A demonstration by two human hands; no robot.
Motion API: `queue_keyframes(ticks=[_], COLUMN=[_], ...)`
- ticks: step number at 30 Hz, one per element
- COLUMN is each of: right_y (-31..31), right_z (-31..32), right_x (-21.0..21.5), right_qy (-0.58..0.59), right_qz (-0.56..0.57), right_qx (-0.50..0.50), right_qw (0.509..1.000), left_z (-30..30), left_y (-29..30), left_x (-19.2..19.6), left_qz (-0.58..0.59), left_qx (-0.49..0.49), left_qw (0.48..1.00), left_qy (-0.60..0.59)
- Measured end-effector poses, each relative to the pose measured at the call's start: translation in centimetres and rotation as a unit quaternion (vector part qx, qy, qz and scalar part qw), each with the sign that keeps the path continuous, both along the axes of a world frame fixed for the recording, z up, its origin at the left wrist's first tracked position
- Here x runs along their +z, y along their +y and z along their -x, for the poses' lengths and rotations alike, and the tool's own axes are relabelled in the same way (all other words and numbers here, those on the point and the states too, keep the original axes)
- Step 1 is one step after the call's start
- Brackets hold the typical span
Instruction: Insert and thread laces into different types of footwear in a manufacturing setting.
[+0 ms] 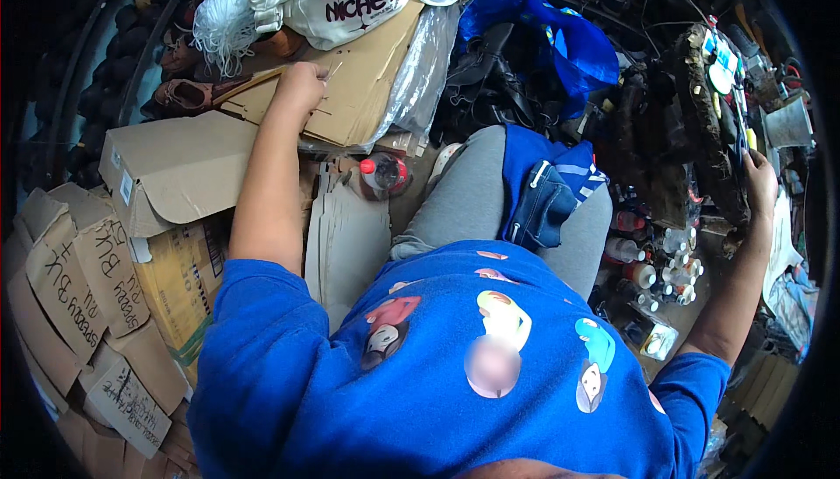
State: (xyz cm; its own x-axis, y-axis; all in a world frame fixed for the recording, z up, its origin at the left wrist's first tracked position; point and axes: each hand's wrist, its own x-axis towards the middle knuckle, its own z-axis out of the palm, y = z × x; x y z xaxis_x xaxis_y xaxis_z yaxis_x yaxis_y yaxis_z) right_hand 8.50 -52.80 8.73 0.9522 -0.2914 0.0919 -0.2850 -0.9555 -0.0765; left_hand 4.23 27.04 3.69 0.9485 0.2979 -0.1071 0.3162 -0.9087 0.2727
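Cluttered workshop ground surrounds a seated person in a blue shirt and grey trousers. Far left, the left hand (300,85) curls closed around a thin stick-like tool (254,83), resting on a flat brown cardboard sheet (367,85) that seems to serve as a work surface. Far right, the right hand (759,183) grips a dark, worn tray rim (700,129), apparently steadying it above small glue bottles (665,265).
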Motion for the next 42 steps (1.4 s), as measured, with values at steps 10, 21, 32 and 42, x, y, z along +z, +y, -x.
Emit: queue_keyframes(ticks=[10, 21, 32, 42], right_y=[11.4, 32.3, 34.3, 28.3], right_z=[7.1, 10.5, 11.8, 17.0], right_x=[1.9, -5.0, -4.7, -2.5], right_qy=[-0.286, 0.161, 0.235, 0.112], right_qz=[-0.107, -0.306, -0.205, -0.396], right_qx=[0.102, 0.243, 0.348, 0.331], right_qw=[0.947, 0.907, 0.884, 0.849], left_z=[-0.5, 6.2, 10.4, 13.2], left_y=[-3.6, -4.5, 0.8, -4.0], left_x=[2.6, 13.0, 12.5, 12.9], left_qz=[-0.119, 0.382, 0.327, 0.273], left_qx=[-0.005, -0.378, -0.325, -0.272], left_qw=[0.991, 0.751, 0.765, 0.785], left_qy=[-0.066, -0.384, -0.450, -0.485])
